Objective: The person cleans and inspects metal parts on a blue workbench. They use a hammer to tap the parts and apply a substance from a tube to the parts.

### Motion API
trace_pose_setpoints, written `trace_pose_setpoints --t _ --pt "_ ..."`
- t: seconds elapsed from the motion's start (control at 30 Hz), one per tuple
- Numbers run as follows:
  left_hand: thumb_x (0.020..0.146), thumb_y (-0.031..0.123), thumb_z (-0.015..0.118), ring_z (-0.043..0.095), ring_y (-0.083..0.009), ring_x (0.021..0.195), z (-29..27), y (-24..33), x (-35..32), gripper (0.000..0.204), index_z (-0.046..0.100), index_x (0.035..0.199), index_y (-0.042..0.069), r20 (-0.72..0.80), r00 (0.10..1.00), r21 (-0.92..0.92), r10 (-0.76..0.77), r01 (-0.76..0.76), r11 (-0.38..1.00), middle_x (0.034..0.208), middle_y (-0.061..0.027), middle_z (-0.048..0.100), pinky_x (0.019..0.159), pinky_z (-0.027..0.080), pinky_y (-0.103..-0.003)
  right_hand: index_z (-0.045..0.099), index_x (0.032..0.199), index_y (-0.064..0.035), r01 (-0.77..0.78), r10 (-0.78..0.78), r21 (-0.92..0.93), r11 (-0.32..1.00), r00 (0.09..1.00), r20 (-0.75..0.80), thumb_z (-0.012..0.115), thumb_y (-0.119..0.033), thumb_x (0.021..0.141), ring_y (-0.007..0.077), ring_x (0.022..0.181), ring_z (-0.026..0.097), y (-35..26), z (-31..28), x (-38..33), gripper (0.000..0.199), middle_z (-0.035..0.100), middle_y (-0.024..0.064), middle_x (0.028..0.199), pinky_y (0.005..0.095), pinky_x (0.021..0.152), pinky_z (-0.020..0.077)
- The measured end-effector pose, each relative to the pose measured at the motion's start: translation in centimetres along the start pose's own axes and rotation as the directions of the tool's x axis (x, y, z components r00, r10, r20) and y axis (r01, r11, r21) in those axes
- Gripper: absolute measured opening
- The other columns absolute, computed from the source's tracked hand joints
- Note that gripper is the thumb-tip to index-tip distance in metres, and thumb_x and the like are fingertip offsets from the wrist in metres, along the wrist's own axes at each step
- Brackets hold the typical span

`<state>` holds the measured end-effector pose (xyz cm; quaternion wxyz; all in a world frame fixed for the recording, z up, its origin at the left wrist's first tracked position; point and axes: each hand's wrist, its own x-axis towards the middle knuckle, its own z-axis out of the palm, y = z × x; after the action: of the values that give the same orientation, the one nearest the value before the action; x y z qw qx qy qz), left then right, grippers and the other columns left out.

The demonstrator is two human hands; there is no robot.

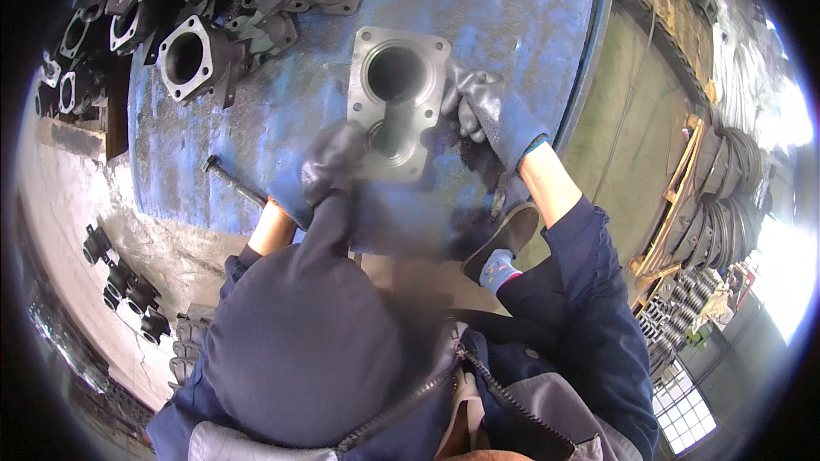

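A grey metal casting (pixel 420 124) with a machined flat face is in front of me, above the blue worktable (pixel 478 8). Its face has a large round bore, a smaller bore nearer me, and several bolt holes. My left hand (pixel 333 156), in a dark-coated glove, is closed at the casting's near left edge. At the right edge, my right hand (pixel 478 107), gloved alike, grips with its fingers curled; part of its grip is hidden. A dark rod-like tool (pixel 232 179) with a thicker end lies left of my left wrist.
Several similar flanged castings (pixel 186 60) are piled at the table's far left. More dark parts (pixel 128 286) lie on the floor at left. Coiled or ringed stock (pixel 717 179) and wooden boards (pixel 670 205) stand on the right. My shoe (pixel 512 235) is below the table's near edge.
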<state>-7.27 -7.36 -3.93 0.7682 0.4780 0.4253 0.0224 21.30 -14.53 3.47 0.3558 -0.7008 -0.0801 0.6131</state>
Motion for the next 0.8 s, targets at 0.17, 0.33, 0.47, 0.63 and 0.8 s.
trace_pose_setpoints --t 0.17,0.33,0.47,0.63,0.8 --pt "0.091 0.031 0.068 0.058 -0.0133 0.096 2.3 3.3 -0.1 0.049 0.057 0.125 -0.002 0.050 0.999 0.072 -0.010 0.006 0.997 0.110 -0.0088 0.065 0.086 0.048 -0.030 0.062 0.109 -0.0045 0.051 -0.035 -0.210 0.976 0.996 0.078 0.057 -0.040 0.097 0.0131 0.055 0.055 1.3 -0.4 0.0 0.038 0.063 0.0033 0.074 0.0272 0.051 0.0464" --pt "0.097 0.037 0.059 0.060 -0.0168 0.094 0.7 2.2 -0.7 0.045 0.060 0.123 0.000 -0.035 0.993 0.256 0.113 -0.100 0.961 0.108 -0.0078 0.066 0.087 0.048 -0.034 0.061 0.112 -0.0024 -0.168 0.224 -0.553 0.816 0.974 0.035 0.056 -0.040 0.097 0.0165 0.057 0.060 2.0 -1.5 0.7 0.041 0.064 0.0065 0.075 0.0316 0.053 0.0509" --pt "0.101 0.040 0.052 0.062 -0.0187 0.087 -1.1 0.7 -0.4 0.044 0.063 0.117 0.000 -0.129 0.907 0.669 0.400 -0.219 0.711 0.099 -0.0079 0.067 0.082 0.049 -0.035 0.064 0.106 -0.0023 -0.051 0.266 -0.624 0.780 0.929 0.256 0.052 -0.036 0.100 0.0167 0.055 0.059 2.8 0.0 0.0 0.036 0.063 0.0071 0.074 0.0347 0.050 0.0503" --pt "0.101 0.029 0.056 0.064 -0.0154 0.077 -1.9 2.1 -0.1 0.031 0.067 0.108 0.001 -0.312 0.889 0.388 0.334 -0.201 0.899 0.090 -0.0079 0.069 0.071 0.051 -0.029 0.069 0.106 -0.0045 -0.081 0.348 -0.642 0.763 0.888 0.302 0.057 -0.033 0.096 0.0194 0.062 0.064 2.3 1.2 -0.4 0.032 0.066 0.0080 0.073 0.0348 0.054 0.0510" --pt "0.086 0.027 0.070 0.067 -0.0290 0.078 1.7 6.6 0.1 0.032 0.066 0.108 0.004 0.245 0.485 0.939 0.840 -0.335 -0.080 0.091 -0.0132 0.070 0.072 0.054 -0.040 0.073 0.090 -0.0051 -0.035 0.254 -0.789 0.613 0.955 0.155 0.054 -0.022 0.095 0.0218 0.069 0.069 6.1 -2.9 3.8 0.026 0.071 0.0123 0.079 0.0360 0.063 0.0547"
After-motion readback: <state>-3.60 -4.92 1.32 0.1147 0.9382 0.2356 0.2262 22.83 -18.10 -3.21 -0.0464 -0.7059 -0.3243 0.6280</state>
